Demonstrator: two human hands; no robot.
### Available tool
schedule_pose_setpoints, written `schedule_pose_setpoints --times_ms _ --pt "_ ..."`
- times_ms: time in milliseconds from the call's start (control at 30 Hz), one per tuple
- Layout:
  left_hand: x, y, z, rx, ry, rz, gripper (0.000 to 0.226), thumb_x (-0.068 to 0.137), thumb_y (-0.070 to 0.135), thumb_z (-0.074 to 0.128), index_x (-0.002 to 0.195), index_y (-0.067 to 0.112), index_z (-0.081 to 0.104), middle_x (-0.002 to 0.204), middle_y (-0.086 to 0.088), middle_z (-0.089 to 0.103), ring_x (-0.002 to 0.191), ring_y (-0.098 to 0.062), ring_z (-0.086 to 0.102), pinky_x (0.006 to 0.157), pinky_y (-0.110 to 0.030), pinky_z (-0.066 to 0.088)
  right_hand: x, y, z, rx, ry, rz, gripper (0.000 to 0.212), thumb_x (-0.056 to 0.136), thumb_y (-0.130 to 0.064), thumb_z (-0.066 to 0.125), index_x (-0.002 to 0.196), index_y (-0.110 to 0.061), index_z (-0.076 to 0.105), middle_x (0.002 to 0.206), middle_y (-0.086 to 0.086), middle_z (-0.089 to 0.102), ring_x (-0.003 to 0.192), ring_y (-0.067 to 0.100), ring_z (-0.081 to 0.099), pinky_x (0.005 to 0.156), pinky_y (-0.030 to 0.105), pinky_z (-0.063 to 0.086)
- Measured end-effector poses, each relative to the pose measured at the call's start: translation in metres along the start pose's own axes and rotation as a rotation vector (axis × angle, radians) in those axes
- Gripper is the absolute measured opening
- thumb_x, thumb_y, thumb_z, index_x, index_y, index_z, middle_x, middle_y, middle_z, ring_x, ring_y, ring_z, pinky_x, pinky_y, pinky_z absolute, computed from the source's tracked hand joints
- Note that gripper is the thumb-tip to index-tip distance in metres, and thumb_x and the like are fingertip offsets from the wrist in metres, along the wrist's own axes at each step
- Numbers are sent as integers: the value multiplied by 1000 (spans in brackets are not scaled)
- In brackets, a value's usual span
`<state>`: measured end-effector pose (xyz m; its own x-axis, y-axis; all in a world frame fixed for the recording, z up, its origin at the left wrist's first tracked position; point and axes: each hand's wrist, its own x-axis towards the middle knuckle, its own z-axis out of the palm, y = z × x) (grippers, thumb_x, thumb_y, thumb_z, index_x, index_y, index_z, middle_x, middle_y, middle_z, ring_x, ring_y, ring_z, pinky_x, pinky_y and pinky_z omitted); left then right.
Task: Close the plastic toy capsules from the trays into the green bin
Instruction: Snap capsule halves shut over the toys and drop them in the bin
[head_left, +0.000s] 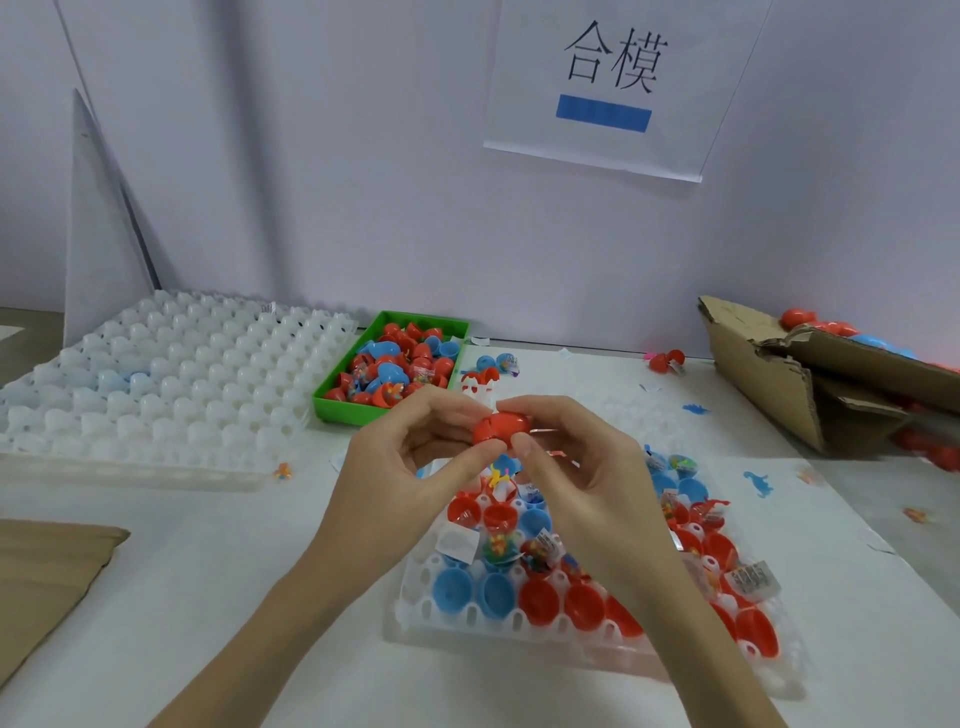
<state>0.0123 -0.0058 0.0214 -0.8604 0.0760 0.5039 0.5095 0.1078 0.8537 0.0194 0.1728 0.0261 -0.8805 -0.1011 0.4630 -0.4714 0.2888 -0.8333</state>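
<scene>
A red toy capsule is pinched between both hands above the table's middle, its two halves together. My left hand grips its left side with thumb and fingers; my right hand grips its right side. Below the hands lies a white tray holding several open red and blue capsule halves, some with small toys and paper slips. The green bin stands behind the hands to the left, filled with several red and blue capsules.
A stack of white trays fills the back left. A torn cardboard box with capsules sits at the right. Loose capsules and small toy bits lie on the table. A brown cardboard sheet is at the near left.
</scene>
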Motion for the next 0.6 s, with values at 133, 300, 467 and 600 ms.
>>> schedule_pose_setpoints --times_ms 133,300,467,600 --pt "0 0 2 -10 34 -20 32 77 29 83 105 19 73 95 12 77 93 -12 75 83 -17 58 1 -1 -1 6 -10 -5 28 98 -12 67 116 -33 71 110 -19 73 108 8 68 84 16 56" --pt "0 3 2 -98 76 -86 33 73 24 87 104 18 77 96 6 80 93 -14 77 83 -18 59 2 0 0 49 8 -22 30 98 -14 67 116 -37 71 113 -20 72 110 6 68 86 13 55" --pt "-1 3 4 -169 104 -140 25 74 19 88 98 17 81 94 2 81 90 -15 78 79 -18 60 -2 1 3 -134 8 -70 44 102 -12 59 128 -48 60 122 -33 63 120 -4 59 92 8 49" --pt "1 3 2 -197 132 -166 21 80 19 86 100 19 83 96 2 81 94 -14 78 81 -15 58 -7 -1 13 -283 -59 -84 60 100 -16 63 146 -49 43 134 -45 48 126 -13 50 100 4 41"
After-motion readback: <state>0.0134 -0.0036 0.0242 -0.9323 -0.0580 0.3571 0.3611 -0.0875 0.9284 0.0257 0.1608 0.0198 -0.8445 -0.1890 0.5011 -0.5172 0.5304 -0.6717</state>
